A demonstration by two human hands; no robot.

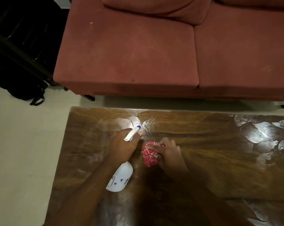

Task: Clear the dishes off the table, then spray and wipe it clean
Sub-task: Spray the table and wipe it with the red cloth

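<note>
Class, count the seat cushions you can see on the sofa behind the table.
2. The left seat cushion sits opposite the table's left end; the right seat cushion runs off the frame's right edge, so more may lie beyond.

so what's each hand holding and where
Left hand grips the spray bottle at its neck, below the trigger head. Right hand holds the bunched red cloth by its right side.

Two bare forearms are seen, with no sleeves reaching the wrists. On the left hand (121,147) and the right hand (169,154) no rings, watch or gloves are worn; short fingernails are visible.
</note>
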